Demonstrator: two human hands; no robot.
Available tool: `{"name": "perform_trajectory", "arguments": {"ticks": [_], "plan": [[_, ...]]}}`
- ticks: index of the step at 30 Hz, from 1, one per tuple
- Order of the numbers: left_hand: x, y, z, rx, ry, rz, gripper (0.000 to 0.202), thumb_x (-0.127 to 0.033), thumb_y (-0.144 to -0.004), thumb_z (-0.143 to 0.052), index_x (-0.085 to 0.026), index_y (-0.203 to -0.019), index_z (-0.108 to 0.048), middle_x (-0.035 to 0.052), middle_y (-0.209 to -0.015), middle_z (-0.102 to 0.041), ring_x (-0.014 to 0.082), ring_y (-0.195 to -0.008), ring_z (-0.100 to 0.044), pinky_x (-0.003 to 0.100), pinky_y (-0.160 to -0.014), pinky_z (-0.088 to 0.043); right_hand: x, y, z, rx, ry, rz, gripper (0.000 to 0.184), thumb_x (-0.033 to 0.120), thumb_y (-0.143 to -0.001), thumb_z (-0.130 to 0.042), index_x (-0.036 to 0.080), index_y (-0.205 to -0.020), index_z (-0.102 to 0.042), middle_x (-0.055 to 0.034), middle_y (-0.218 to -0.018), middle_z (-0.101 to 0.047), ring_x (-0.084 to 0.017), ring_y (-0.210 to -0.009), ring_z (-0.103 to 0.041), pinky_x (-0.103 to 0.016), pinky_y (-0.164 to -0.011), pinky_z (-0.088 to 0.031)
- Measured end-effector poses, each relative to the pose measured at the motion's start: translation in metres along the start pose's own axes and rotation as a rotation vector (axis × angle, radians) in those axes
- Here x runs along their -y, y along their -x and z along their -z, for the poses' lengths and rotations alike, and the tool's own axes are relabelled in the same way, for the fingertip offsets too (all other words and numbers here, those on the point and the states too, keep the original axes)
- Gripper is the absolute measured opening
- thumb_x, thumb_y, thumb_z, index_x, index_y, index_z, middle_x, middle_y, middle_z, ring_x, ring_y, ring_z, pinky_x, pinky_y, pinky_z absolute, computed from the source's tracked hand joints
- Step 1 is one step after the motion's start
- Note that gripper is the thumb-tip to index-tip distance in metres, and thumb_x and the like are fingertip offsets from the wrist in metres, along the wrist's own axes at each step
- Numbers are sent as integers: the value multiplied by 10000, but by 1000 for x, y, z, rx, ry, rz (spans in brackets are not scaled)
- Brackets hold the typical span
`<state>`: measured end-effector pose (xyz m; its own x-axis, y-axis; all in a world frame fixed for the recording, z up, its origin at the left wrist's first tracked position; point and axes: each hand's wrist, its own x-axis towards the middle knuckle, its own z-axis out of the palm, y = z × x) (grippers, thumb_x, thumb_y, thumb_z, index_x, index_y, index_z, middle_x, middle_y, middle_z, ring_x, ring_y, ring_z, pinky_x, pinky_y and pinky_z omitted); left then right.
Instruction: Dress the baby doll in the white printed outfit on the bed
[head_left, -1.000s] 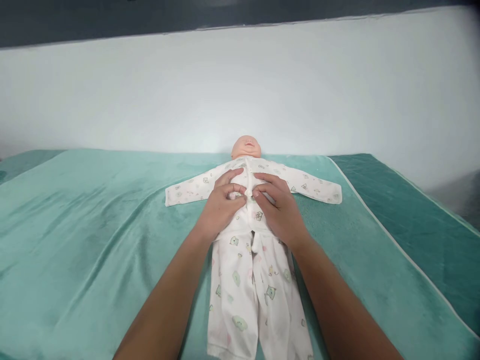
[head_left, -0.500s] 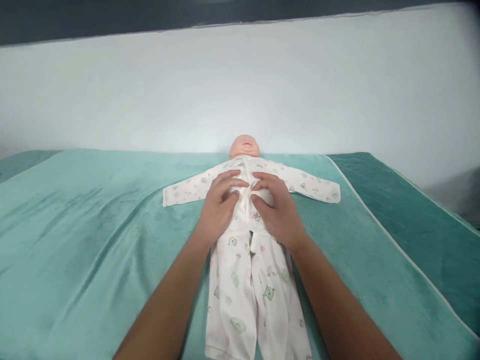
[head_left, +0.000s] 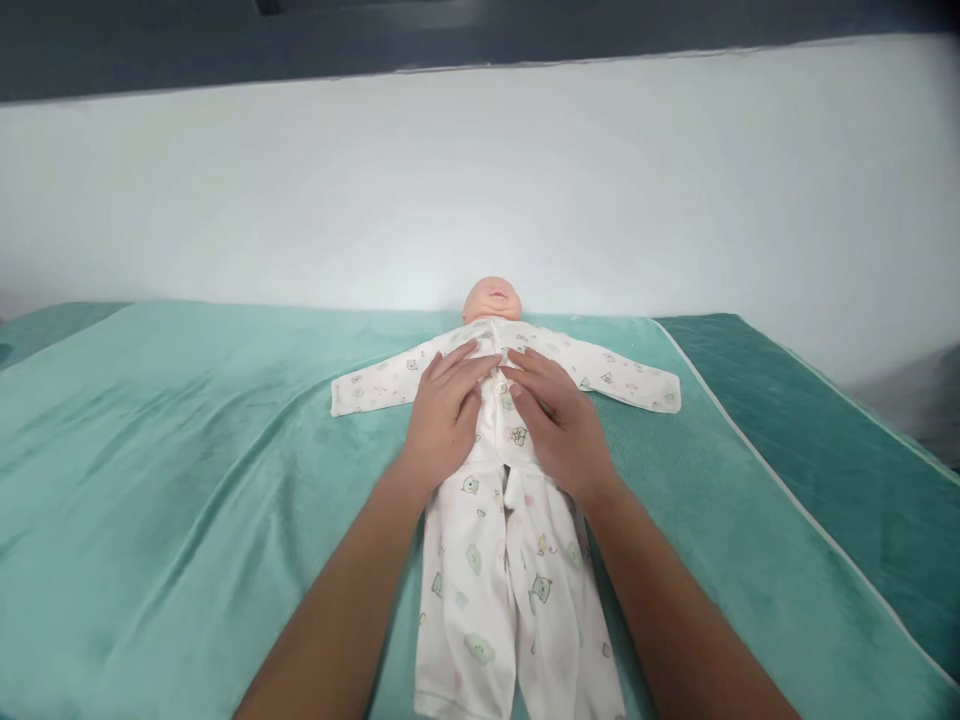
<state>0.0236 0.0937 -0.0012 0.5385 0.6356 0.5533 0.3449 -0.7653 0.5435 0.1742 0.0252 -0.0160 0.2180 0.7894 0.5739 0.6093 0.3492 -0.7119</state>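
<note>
A baby doll point(head_left: 492, 298) lies on its back on a teal blanket point(head_left: 187, 450), head toward the wall. It wears a white romper point(head_left: 495, 560) printed with small green animals, sleeves spread to both sides. My left hand point(head_left: 444, 420) lies flat on the left side of the doll's chest, fingers stretched out. My right hand point(head_left: 555, 420) lies flat on the right side, fingers extended toward the button line in the middle. The fingertips of both hands nearly meet at a small button point(head_left: 500, 386) on the front.
The blanket covers a wide surface that reaches the white wall point(head_left: 480, 180) behind. A darker green cover point(head_left: 825, 440) shows on the right past the blanket's pale edge. A dark band runs along the top of the wall.
My fingers were curled, pinching the romper's front at a button; now both hands have flattened out on the chest. The doll has not moved.
</note>
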Motion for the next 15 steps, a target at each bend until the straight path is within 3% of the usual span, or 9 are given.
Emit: {"name": "perform_trajectory", "arguments": {"ticks": [4, 8, 12, 15], "plan": [[4, -1, -1, -86, 76, 49, 355, -150, -928, -397, -258, -1146, -655, 1, -1229, -666, 163, -1288, -497, 365, -1128, -387, 5, 0, 3, -47, -61, -31, 247, 343, -951, -517, 289, -972, -757, 9, -1262, -653, -209, -1300, -517, -450, -1131, -391], [15, -1, -3, -171, 159, 154, 311, -230, -947, -418, -255, -1146, -656, 10, -1275, -645, 166, -1234, -550, 360, -1103, -417, 0, -1, 8, -108, -195, -125, 217, 342, -922, -556, 266, -904, -759, -2, -1184, -692, -200, -1212, -586, -414, -1109, -413], [39, 13, -1, -124, 97, 215, 387, -278, -970, -363, -240, -1279, -593, 26, -1375, -593, 169, -1296, -521, 380, -1142, -389, -17, 1, 12, -216, -205, -237, 276, 410, -904, -559, 233, -1032, -727, -42, -1227, -668, -219, -1188, -591, -433, -1091, -416], [60, 34, 9, -24, -98, 199, 468, -161, -927, -332, -245, -1321, -570, 11, -1428, -552, 156, -1379, -439, 395, -1188, -332, -32, 13, 15, -157, -130, -288, 418, 478, -908, -522, 231, -1217, -657, -75, -1314, -615, -250, -1237, -548, -471, -1094, -398]]}}
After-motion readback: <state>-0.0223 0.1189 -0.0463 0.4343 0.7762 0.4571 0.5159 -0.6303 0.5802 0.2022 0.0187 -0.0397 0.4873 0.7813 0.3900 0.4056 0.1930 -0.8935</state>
